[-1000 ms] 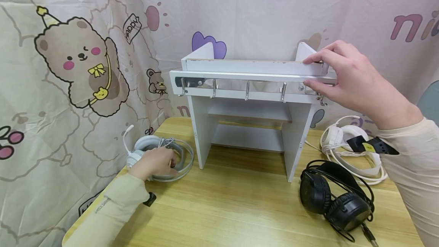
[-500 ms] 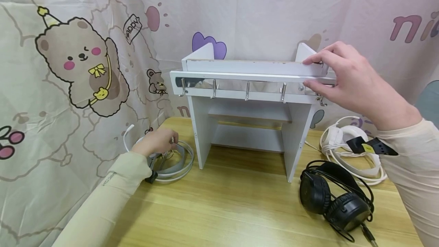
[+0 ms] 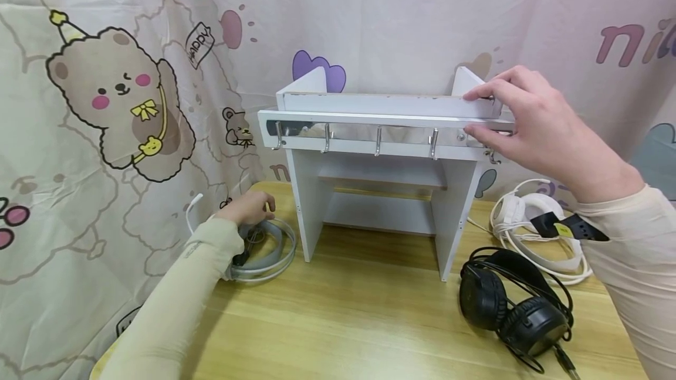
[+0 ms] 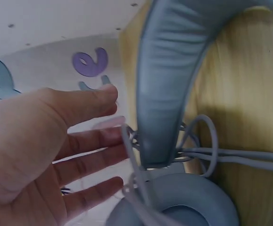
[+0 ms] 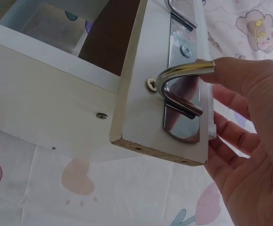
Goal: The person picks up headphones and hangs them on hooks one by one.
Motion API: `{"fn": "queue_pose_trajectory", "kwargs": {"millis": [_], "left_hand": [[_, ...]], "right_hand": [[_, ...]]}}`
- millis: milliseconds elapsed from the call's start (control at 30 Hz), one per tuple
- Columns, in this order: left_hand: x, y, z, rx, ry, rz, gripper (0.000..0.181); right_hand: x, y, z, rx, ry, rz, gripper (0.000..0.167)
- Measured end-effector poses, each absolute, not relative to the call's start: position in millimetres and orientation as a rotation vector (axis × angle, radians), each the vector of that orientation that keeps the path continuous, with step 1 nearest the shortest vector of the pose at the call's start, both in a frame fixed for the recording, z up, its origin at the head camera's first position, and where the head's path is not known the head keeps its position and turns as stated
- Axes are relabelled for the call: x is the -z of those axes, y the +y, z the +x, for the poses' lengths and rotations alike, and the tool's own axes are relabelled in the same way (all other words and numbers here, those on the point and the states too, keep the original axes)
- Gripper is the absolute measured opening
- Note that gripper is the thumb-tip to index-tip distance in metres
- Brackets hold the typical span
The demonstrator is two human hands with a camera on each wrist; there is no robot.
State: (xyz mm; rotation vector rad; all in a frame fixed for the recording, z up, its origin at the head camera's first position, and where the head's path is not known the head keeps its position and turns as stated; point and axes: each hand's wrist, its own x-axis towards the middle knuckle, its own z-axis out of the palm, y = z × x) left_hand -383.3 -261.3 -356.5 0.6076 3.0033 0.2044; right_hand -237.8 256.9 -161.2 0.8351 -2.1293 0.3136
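At the table's left, my left hand is over the grey-white headset. In the left wrist view the hand has its fingers extended beside the headband, with the ear cushion and looped cable near the fingertips. My right hand grips the right end of the white shelf's hook board, thumb in front and fingers on top. In the right wrist view, that hand is around the board's end, close to a metal hook.
A black headset lies at the right front of the wooden table. Behind it is a white headset with a coiled cable. The shelf stands mid-table on two side panels, with several hooks along its front. Patterned cloth hangs behind and left.
My left hand has moved away from me across the grey-white headset, towards its far side, and the fingers have lifted off its near cable. The right hand keeps its hold on the board.
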Motion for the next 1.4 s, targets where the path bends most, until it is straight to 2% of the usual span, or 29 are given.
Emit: {"fn": "queue_pose_trajectory", "kwargs": {"millis": [500,767,1233,1400], "left_hand": [[368.4,-255.3,-406.8,-0.139,2.88,0.61,0.025],[370.9,-254.9,-408.9,-0.146,2.87,0.554,0.033],[360.4,-254.2,-406.4,-0.165,2.813,0.568,0.008],[358.1,-255.1,-404.8,-0.183,2.778,0.564,0.016]], "right_hand": [[161.7,256.4,-237.8,-0.318,-2.144,0.82,0.05],[161.8,255.3,-238.5,-0.307,-2.139,0.832,0.05],[162.1,256.5,-238.4,-0.314,-2.146,0.836,0.049],[162.1,256.9,-238.4,-0.307,-2.132,0.85,0.049]]}}
